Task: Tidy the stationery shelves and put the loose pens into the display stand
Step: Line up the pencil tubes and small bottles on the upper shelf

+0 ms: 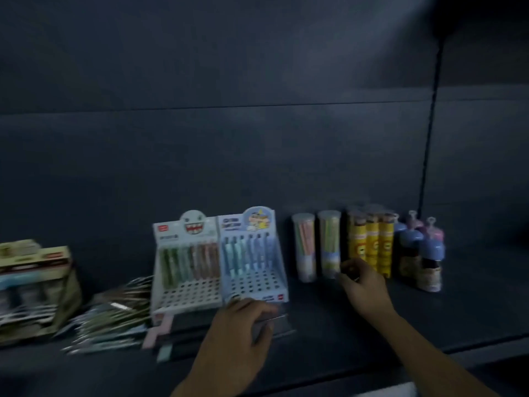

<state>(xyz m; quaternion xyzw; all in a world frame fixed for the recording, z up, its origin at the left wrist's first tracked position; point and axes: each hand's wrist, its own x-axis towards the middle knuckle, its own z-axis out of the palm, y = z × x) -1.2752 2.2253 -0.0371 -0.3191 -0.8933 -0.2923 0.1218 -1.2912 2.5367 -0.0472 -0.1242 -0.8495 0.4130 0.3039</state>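
Display stand (254, 282), blue, stands mid-shelf with upright pens in its back rows. The loose pens (114, 316) lie heaped at its 8 o'clock, long axes running roughly 8 to 2 o'clock. Your left hand (243, 319) sits at its 6 o'clock, fingers curled down at the front edge; your right hand (363, 285), at 3 o'clock, is curled against a clear tube (329, 245). Blur hides either grip.

Dim and murky — faint light falls from upper right, motion blur softens everything, corners darken.
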